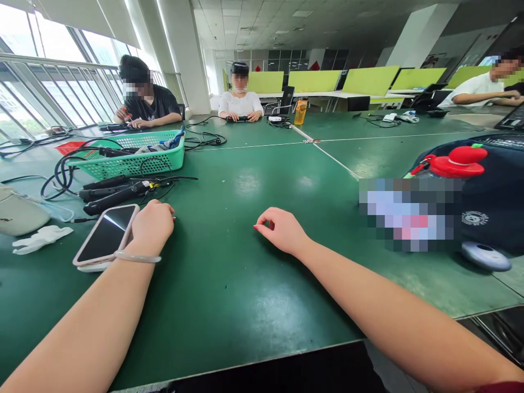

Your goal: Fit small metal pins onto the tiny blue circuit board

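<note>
We see our 2 hands at the green table [229, 295]. Our left hand [154, 224] curls beside the phone [108, 232], which lies left of it; we cannot tell whether its hidden palm holds anything. Our right hand [285, 232] curls thumb and forefinger into a small loop, visibly empty

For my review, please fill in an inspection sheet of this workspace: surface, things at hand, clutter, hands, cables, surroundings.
Surface: glossy green tabletop with pale seams.
Things at hand: black-screened phone in a pale pink case, beside the left hand; contact unclear.
Clutter: mint-green perforated plastic basket, crumpled white tissue-like piece, dark navy bag; one blurred patch, contents unreadable.
Hands: left curled, palm hidden; right hand loosely curled, nothing seen in it.
Cables: black cables looped left of the basket, others farther off.
Surroundings: three other people seated, lime-green partition panels, white railing by windows.
</note>
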`<state>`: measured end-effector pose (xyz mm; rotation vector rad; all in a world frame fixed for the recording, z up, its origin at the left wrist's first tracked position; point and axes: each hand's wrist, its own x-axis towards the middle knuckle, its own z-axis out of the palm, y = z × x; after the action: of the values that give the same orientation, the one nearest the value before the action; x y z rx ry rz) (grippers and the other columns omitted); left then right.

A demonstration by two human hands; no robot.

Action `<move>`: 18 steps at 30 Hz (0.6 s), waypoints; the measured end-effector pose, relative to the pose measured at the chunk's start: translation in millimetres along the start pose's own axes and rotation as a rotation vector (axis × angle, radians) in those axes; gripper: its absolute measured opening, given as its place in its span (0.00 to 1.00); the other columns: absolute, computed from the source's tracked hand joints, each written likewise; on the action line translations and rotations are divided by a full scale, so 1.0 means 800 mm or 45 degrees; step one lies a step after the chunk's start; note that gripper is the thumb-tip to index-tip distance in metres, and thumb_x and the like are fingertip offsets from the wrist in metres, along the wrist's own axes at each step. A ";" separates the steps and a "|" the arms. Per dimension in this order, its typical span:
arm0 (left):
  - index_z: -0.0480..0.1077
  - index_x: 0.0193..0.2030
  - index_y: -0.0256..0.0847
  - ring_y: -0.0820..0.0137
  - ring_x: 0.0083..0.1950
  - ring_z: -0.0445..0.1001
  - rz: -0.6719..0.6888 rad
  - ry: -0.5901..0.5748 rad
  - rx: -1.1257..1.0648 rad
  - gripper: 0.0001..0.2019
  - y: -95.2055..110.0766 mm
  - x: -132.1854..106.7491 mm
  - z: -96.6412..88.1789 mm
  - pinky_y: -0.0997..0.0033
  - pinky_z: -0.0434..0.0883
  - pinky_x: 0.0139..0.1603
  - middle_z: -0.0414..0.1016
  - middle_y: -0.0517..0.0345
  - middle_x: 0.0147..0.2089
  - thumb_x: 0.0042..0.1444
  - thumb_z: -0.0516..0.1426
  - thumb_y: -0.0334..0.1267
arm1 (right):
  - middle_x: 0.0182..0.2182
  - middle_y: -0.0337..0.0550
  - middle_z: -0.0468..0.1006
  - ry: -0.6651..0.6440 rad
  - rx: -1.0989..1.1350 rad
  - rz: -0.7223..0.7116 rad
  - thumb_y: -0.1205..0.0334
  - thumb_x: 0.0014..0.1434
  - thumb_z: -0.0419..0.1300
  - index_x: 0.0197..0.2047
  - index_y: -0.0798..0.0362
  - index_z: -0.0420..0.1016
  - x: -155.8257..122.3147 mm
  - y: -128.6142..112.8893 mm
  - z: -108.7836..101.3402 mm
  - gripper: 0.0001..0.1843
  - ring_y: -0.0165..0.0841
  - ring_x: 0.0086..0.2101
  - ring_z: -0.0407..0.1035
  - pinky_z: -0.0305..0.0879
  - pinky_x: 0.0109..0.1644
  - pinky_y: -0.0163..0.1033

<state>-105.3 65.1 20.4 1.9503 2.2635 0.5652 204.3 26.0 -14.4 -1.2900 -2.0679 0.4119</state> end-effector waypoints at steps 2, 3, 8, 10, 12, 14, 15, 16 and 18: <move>0.75 0.34 0.35 0.52 0.43 0.74 -0.023 0.001 0.122 0.08 0.000 0.002 0.000 0.55 0.69 0.44 0.74 0.40 0.45 0.48 0.56 0.32 | 0.27 0.37 0.70 -0.006 0.014 0.002 0.62 0.55 0.58 0.27 0.53 0.71 0.000 0.001 -0.001 0.07 0.25 0.26 0.61 0.57 0.32 0.32; 0.74 0.34 0.35 0.50 0.43 0.73 -0.035 -0.004 0.190 0.07 0.001 0.003 0.000 0.53 0.69 0.43 0.74 0.39 0.44 0.48 0.56 0.33 | 0.28 0.37 0.70 -0.011 0.022 0.004 0.62 0.55 0.58 0.27 0.53 0.72 0.000 0.001 -0.001 0.07 0.25 0.26 0.61 0.57 0.32 0.32; 0.75 0.36 0.39 0.50 0.44 0.73 -0.063 -0.026 0.372 0.08 0.006 0.006 -0.003 0.53 0.70 0.40 0.77 0.41 0.40 0.49 0.57 0.36 | 0.28 0.37 0.70 -0.034 0.041 -0.013 0.63 0.55 0.58 0.27 0.53 0.72 0.001 -0.001 -0.001 0.06 0.25 0.27 0.61 0.58 0.33 0.33; 0.75 0.38 0.40 0.50 0.45 0.73 -0.073 -0.028 0.394 0.10 0.008 0.006 -0.004 0.54 0.70 0.39 0.77 0.42 0.41 0.50 0.56 0.38 | 0.27 0.37 0.70 -0.033 0.037 -0.023 0.62 0.55 0.59 0.27 0.53 0.72 0.001 -0.001 0.000 0.06 0.25 0.27 0.61 0.58 0.33 0.33; 0.75 0.40 0.40 0.49 0.45 0.73 -0.087 -0.028 0.394 0.12 0.010 0.005 -0.006 0.54 0.70 0.39 0.77 0.42 0.41 0.50 0.56 0.39 | 0.28 0.37 0.70 -0.034 0.040 -0.026 0.62 0.55 0.59 0.27 0.53 0.72 0.001 0.000 0.000 0.06 0.25 0.26 0.61 0.58 0.33 0.33; 0.75 0.41 0.39 0.47 0.45 0.73 -0.099 -0.036 0.392 0.13 0.011 0.005 -0.006 0.53 0.69 0.40 0.77 0.40 0.42 0.50 0.56 0.39 | 0.28 0.36 0.70 -0.035 0.049 -0.022 0.62 0.55 0.59 0.27 0.53 0.72 0.001 0.001 -0.001 0.06 0.25 0.26 0.60 0.58 0.33 0.33; 0.75 0.41 0.39 0.46 0.46 0.72 -0.103 -0.039 0.388 0.13 0.010 0.006 -0.006 0.52 0.69 0.41 0.77 0.40 0.42 0.50 0.56 0.39 | 0.28 0.36 0.70 -0.036 0.053 -0.018 0.62 0.55 0.59 0.27 0.53 0.72 0.001 0.001 -0.001 0.06 0.25 0.26 0.60 0.58 0.33 0.33; 0.75 0.42 0.38 0.45 0.46 0.72 -0.097 -0.040 0.377 0.13 0.009 0.006 -0.006 0.52 0.69 0.41 0.76 0.39 0.41 0.50 0.56 0.39 | 0.28 0.36 0.71 -0.037 0.056 -0.015 0.62 0.55 0.58 0.27 0.53 0.72 0.001 0.001 -0.001 0.06 0.25 0.26 0.60 0.58 0.32 0.33; 0.74 0.42 0.37 0.43 0.47 0.71 -0.063 -0.026 0.355 0.14 0.005 0.008 -0.004 0.49 0.68 0.43 0.75 0.37 0.43 0.51 0.56 0.39 | 0.28 0.36 0.71 -0.039 0.058 -0.011 0.62 0.55 0.58 0.27 0.53 0.72 0.001 0.001 -0.002 0.07 0.25 0.26 0.61 0.58 0.32 0.33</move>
<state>-103.8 70.7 25.9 1.9975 2.4841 0.2321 205.6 26.8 -13.8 -1.2551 -2.0764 0.4750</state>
